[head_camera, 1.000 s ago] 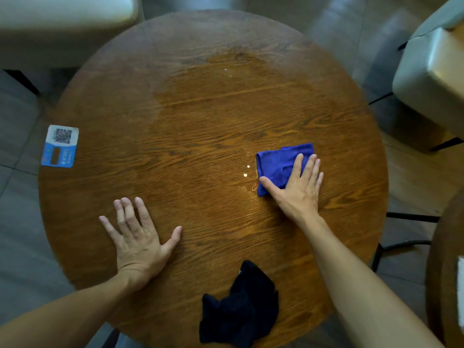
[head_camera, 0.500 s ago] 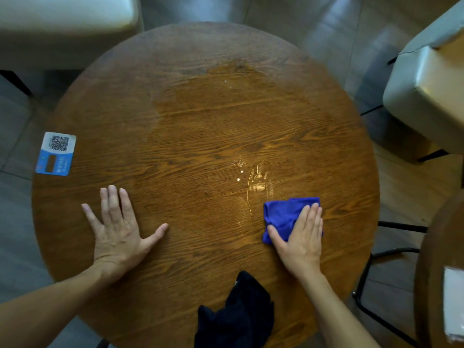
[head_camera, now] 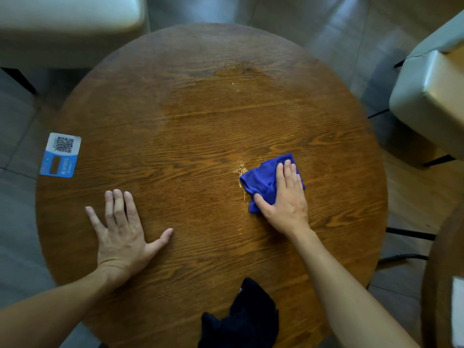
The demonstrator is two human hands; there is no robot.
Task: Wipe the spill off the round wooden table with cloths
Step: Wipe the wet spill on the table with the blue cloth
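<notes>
Head view, right hand [head_camera: 286,197] fingers flat on crumpled blue cloth [head_camera: 263,182], left hand [head_camera: 123,234] splayed on grained round table [head_camera: 200,121].

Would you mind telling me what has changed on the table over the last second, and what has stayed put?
The right hand drew the blue cloth toward the person, then pushed it back out over the wet streak, pressing it flat throughout. The left hand stayed spread on the round wooden table, the dark cloth stayed at the near edge, and the QR card did not move.
</notes>
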